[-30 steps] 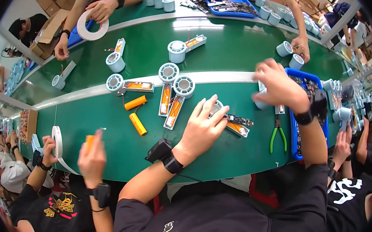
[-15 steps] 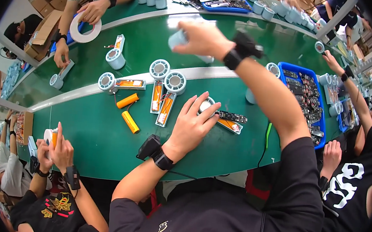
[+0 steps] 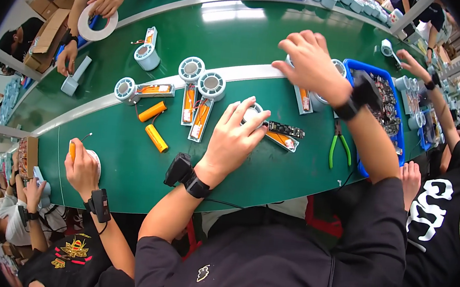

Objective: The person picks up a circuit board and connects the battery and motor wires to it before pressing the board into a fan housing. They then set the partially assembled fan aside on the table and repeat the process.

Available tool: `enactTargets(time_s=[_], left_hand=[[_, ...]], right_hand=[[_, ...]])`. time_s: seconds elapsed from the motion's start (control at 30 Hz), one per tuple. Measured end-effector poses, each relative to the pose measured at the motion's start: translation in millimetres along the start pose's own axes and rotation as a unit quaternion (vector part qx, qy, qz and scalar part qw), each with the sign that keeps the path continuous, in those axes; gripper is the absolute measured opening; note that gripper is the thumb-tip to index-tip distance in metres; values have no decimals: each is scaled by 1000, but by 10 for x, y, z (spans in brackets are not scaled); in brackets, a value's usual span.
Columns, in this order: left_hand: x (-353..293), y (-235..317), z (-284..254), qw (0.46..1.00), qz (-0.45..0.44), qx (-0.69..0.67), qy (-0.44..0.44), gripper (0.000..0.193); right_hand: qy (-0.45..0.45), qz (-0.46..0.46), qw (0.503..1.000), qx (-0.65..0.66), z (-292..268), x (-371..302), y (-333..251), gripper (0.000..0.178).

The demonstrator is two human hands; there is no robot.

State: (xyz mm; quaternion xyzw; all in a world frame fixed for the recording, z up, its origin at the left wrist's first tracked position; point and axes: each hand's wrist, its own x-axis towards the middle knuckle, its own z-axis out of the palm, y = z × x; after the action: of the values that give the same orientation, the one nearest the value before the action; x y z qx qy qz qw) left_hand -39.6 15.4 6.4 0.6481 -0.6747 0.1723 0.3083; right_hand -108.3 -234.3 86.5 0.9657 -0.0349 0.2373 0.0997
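My left hand [image 3: 234, 138] lies with its fingers closed around the pale round head of a handheld fan [image 3: 252, 114] on the green table. That fan's opened handle shows an orange battery, and a black circuit board [image 3: 286, 129] lies across it. At the table's far edge, my right hand [image 3: 320, 69] grips another light-blue handheld fan [image 3: 304, 102] by its head, which the hand mostly hides; the open handle points toward me. Left of my left hand lie several more handheld fans [image 3: 212, 84] with open handles, plus two joined orange batteries [image 3: 156, 137].
Green-handled pliers [image 3: 341, 146] lie right of my left hand. Beyond them a blue tray [image 3: 399, 151] holds circuit boards. A white rail [image 3: 253, 75] borders the green belt [image 3: 229, 38]. Co-workers' hands [image 3: 82, 171] work at left, right and across; one holds a tape roll [image 3: 98, 28].
My right hand has swung right and nearer from over the belt, carrying a light-blue fan. My left hand stays on its fan. The pliers have come into fuller view.
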Motion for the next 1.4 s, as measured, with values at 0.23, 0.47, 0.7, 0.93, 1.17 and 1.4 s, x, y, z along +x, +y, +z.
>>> enactTargets(time_s=[0.23,0.47,0.7,0.93,1.17,1.4], left_hand=[[54,-39,-16,999,-14,-39,14,8],[37,-70,8,995,-37,-80,38,7],[-15,-84,-37,998,-5,-45,39,7],[65,-27,-64,996,-42,-66,52,9],[186,-22,-141,998,-53,15,-33,2],[580,-114,-527,994,2,1,-107,10]], right_hand=[[-201,176,852,450,-333,-972,-723,40],[-26,244,876,416,-163,-1098,-1071,30],[-74,211,938,263,-336,-947,-1217,23],[-29,189,917,350,-198,-1145,-1034,26],[-213,388,685,579,-68,-1232,-818,37],[79,394,677,616,-147,-1542,-1201,52]])
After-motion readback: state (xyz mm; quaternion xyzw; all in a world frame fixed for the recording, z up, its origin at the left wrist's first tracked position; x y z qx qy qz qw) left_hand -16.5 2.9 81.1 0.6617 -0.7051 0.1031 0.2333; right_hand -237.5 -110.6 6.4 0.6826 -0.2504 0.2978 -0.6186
